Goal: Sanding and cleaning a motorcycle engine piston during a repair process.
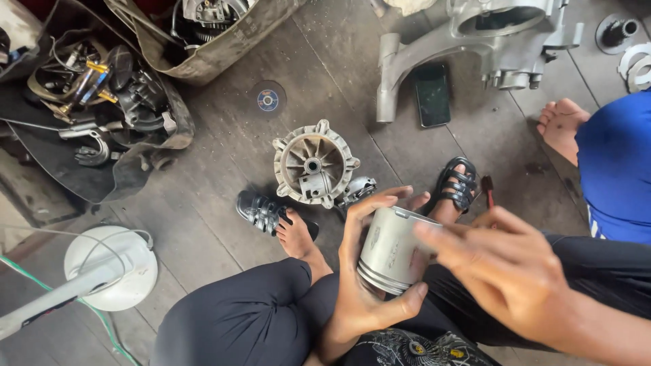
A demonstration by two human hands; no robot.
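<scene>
My left hand (363, 285) grips a grey metal piston (392, 249) above my knees, fingers curled over its open top and thumb under its grooved end. My right hand (505, 271) hovers just right of it with fingers spread, fingertips touching the piston's side, and is blurred. On the floor beyond the piston lies a round finned metal hub (314, 164) with a small metal part (357, 190) beside it.
A large aluminium engine casing (475, 41) and a dark phone (432, 95) lie at the back. Open bags of parts (115, 102) sit at left, with a grinding disc (268, 100) nearby. A white fan base (112, 268) stands lower left. Another person in blue (617, 163) sits right.
</scene>
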